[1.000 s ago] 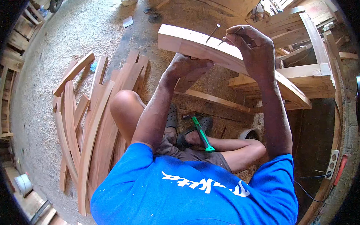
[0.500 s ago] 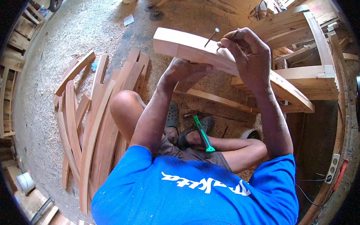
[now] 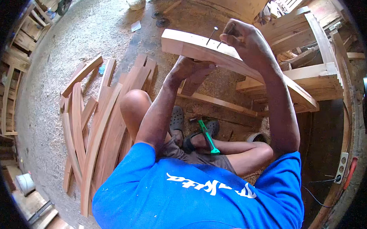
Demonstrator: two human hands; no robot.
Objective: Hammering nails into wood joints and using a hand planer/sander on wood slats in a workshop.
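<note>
A long, slightly curved wooden piece (image 3: 236,58) is raised in front of me. My left hand (image 3: 187,70) grips it from below near its left end, with part of the fingers hidden beneath the wood. A flat-headed nail (image 3: 212,35) stands tilted in the pale upper face. Just right of that nail, my right hand (image 3: 247,43) pinches a second, thin nail (image 3: 219,45) whose lower end meets the wood; its upper part is hidden by the fingers. A hammer with a green handle (image 3: 208,137) rests across my crossed legs.
Several curved wooden strips (image 3: 101,129) lie piled on the shavings-strewn floor at left. A wooden frame (image 3: 307,76) stands close on the right. A power strip (image 3: 341,167) with a cable sits at the lower right. A white bucket (image 3: 136,2) stands at the back.
My right hand has tilted and shifted slightly upward, now curled closer around the second nail. The wooden piece has shifted slightly right in the view. My left hand keeps its grip.
</note>
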